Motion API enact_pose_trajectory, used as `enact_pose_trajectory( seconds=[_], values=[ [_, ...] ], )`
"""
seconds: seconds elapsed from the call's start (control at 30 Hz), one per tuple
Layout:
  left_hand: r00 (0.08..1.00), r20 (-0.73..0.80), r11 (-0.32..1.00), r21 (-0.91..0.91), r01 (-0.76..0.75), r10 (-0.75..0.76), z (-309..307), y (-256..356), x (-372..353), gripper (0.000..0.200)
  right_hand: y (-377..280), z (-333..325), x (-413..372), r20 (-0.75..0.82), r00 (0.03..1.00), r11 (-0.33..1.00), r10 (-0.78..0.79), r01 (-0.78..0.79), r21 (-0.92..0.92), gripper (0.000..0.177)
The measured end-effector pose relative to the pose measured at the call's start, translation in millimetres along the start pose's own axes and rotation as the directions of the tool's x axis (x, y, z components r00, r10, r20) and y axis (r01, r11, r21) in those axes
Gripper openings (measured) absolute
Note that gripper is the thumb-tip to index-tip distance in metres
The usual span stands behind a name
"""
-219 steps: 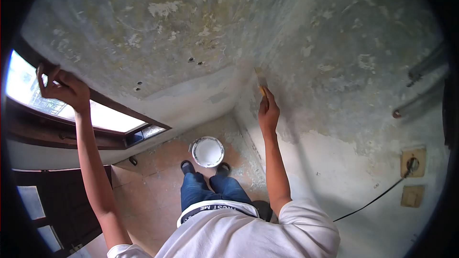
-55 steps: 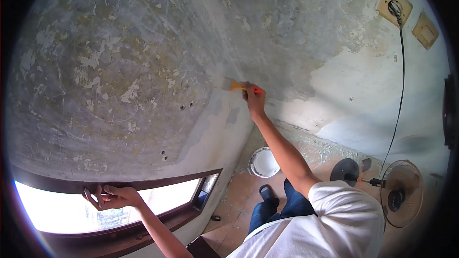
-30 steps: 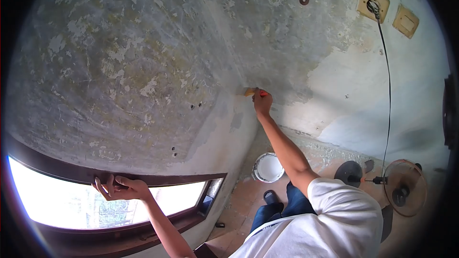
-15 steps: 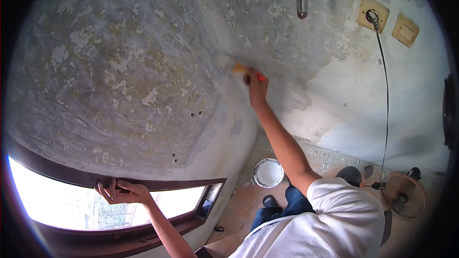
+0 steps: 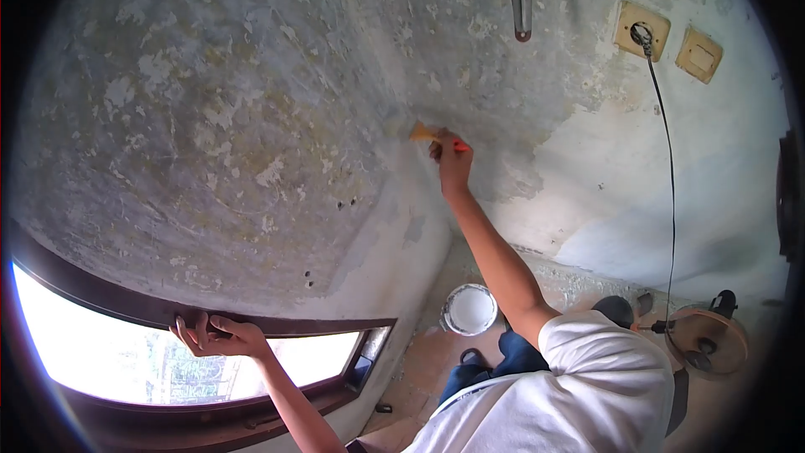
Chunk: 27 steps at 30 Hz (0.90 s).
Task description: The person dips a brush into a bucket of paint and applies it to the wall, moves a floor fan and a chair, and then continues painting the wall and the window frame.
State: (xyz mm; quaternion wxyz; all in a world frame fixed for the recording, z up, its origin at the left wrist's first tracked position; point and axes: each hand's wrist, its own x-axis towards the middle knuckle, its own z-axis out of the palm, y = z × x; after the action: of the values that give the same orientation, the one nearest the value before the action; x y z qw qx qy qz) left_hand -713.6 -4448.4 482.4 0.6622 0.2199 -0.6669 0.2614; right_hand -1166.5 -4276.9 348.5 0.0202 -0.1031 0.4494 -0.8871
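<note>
peeling grey plaster wall is taking the bristles of a small orange-handled paintbrush at the corner. the right hand is clenching its handle, arm reaching high. the left hand is gripping the dark wooden window frame. with the round white paint bucket sitting well below, overreaching could be costing balance if that grip is slipping.

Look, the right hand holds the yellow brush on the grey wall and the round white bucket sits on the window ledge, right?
Not quite. The head view shows the round white bucket on the floor near the person's feet, not on the window ledge. The right hand does hold the yellow brush against the grey wall.
</note>
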Motion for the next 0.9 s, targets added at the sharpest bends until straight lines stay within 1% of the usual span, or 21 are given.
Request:
enact_pose_trajectory(
  seconds=[0.03, 0.07, 0.13, 0.23, 0.3, 0.37, 0.4, 0.47, 0.5, 0.53, 0.57, 0.6, 0.63, 0.67, 0.7, 0.73, 0.77, 0.8, 0.83, 0.87, 0.9],
  values=[
    [1.0, 0.001, 1.0, -0.027, 0.011, -0.011, 0, -3, -2, 0.029, -3, -6, -4, -0.009, 0.995, 0.976, 0.098, -0.094, 0.195, 0.03],
    [1.0, 0.025, 1.0, -0.024, 0.013, -0.013, 0, -5, -3, 0.029, -3, -17, -12, -0.017, 0.993, 0.977, 0.117, -0.112, 0.183, 0.03],
    [1.0, 0.0, 0.999, -0.035, -0.031, 0.031, 0, -3, -1, 0.028, 21, -59, -24, -0.021, 0.984, 0.938, 0.175, -0.16, 0.308, 0.029],
    [1.0, 0.025, 0.999, -0.038, -0.009, 0.009, 1, -2, -6, 0.026, 66, -137, -81, -0.12, 0.86, 0.828, 0.497, -0.428, 0.361, 0.026],
    [1.0, 0.012, 0.999, -0.026, 0.018, -0.018, 2, 3, -7, 0.024, 91, -182, -128, -0.261, 0.757, 0.8, 0.599, -0.576, 0.169, 0.028],
    [1.0, 0.018, 0.999, -0.041, -0.021, 0.022, 1, 11, 1, 0.027, 123, -232, -174, -0.293, 0.727, 0.735, 0.621, -0.67, -0.106, 0.031],
    [0.998, -0.001, 0.996, -0.059, -0.063, 0.063, 0, 14, 2, 0.03, 135, -250, -195, -0.308, 0.713, 0.721, 0.63, -0.684, -0.11, 0.031],
    [0.993, -0.015, 0.993, -0.037, 0.116, -0.116, -18, 25, -12, 0.032, 155, -284, -230, -0.279, 0.785, 0.668, 0.553, -0.617, -0.415, 0.038],
    [0.992, 0.112, 0.996, 0.083, 0.042, -0.051, -32, 46, -15, 0.031, 158, -299, -243, -0.313, 0.771, 0.514, 0.555, -0.614, -0.599, 0.045],
    [0.987, 0.155, 0.993, 0.113, 0.031, -0.049, -43, 68, -41, 0.03, 162, -314, -256, -0.33, 0.755, 0.492, 0.567, -0.631, -0.6, 0.045],
    [0.979, 0.197, 0.99, 0.142, 0.018, -0.046, -54, 90, -65, 0.031, 169, -327, -268, -0.282, 0.804, 0.446, 0.524, -0.541, -0.713, 0.047],
    [0.985, 0.149, 0.993, 0.088, 0.078, -0.091, -56, 103, -125, 0.033, 178, -336, -276, -0.218, 0.845, 0.398, 0.488, -0.438, -0.806, 0.049],
    [0.941, 0.289, 0.981, -0.023, 0.194, -0.179, -64, 128, -175, 0.03, 186, -346, -282, -0.216, 0.835, 0.349, 0.505, -0.427, -0.834, 0.045],
    [0.869, 0.42, 0.939, -0.097, 0.33, -0.262, -71, 153, -226, 0.029, 218, -373, -297, -0.183, 0.869, 0.379, 0.459, -0.378, -0.845, 0.038],
    [0.619, 0.667, 0.701, -0.199, 0.685, -0.415, -90, 175, -274, 0.021, 238, -388, -307, -0.165, 0.874, 0.367, 0.457, -0.354, -0.86, 0.035],
    [0.2, 0.831, 0.192, -0.115, 0.975, -0.518, -109, 198, -323, 0.016, 256, -402, -316, -0.147, 0.879, 0.352, 0.455, -0.328, -0.877, 0.032],
    [-0.183, 0.834, -0.196, 0.092, 0.976, -0.52, -128, 221, -371, 0.017, 271, -413, -321, -0.058, 0.906, 0.276, 0.419, -0.188, -0.942, 0.031],
    [-0.124, 0.887, 0.048, 0.162, 0.986, -0.444, -161, 224, -434, 0.02, 291, -427, -324, -0.08, 0.899, 0.266, 0.43, -0.211, -0.94, 0.031],
    [-0.09, 0.937, 0.294, 0.196, 0.936, -0.338, -190, 220, -496, 0.024, 312, -442, -328, -0.031, 0.893, 0.261, 0.448, -0.164, -0.951, 0.03],
    [-0.305, 0.867, 0.193, 0.403, 0.895, -0.394, -194, 235, -499, 0.026, 337, -461, -333, 0.015, 0.886, 0.255, 0.464, -0.118, -0.96, 0.029],
    [-0.414, 0.802, 0.162, 0.52, 0.839, -0.43, -205, 243, -522, 0.025, 360, -475, -335, -0.007, 0.869, 0.202, 0.495, -0.123, -0.972, 0.029]
  ],
)
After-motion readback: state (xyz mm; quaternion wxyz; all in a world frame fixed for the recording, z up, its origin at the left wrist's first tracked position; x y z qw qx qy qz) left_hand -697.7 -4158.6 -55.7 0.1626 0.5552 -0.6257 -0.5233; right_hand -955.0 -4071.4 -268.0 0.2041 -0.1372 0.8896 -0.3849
